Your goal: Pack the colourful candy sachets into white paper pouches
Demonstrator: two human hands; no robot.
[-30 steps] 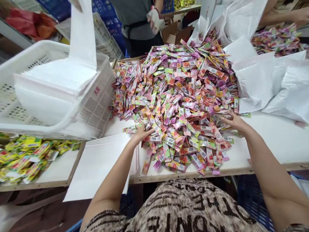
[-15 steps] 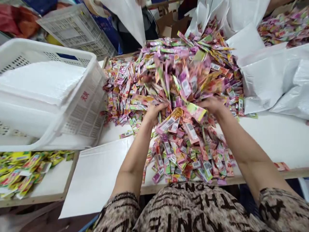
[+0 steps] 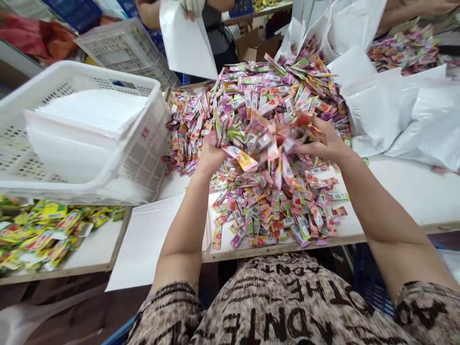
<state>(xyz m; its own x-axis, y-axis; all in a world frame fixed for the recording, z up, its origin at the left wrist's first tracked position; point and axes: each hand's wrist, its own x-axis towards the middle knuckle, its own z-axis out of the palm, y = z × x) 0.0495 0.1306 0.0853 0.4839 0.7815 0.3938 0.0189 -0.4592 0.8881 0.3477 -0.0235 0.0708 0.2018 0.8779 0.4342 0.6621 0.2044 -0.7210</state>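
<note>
A big heap of small printed stick packets (image 3: pixel 247 100) in pink, purple, green and yellow covers the white tabletop before me. My left hand (image 3: pixel 212 149) is at the heap's left side, thumb apart, with a yellow-and-white packet (image 3: pixel 242 158) lying against the thumb. Across from it, my right hand (image 3: pixel 328 141) has its fingers and thumb spread, reddish packets loose against them. Between both hands, packets (image 3: pixel 273 143) are blurred in motion. A smaller spread of packets (image 3: pixel 266 215) lies close to the table's front edge. Some fingertips are hidden among packets.
A white plastic basket (image 3: pixel 143 139) holding white bags stands at left. Beside my left forearm lies a flat white bag (image 3: pixel 143 239). Yellow packets (image 3: pixel 53 235) cover the lower left surface. Filled white bags (image 3: pixel 381 110) sit at right. A co-worker's gloved hand (image 3: pixel 194 5) holds a bag.
My hands have moved farther apart, and the mass of packets between them has dropped and thinned. The co-worker's white bag shows lower and more fully. The camera view has shifted slightly.
</note>
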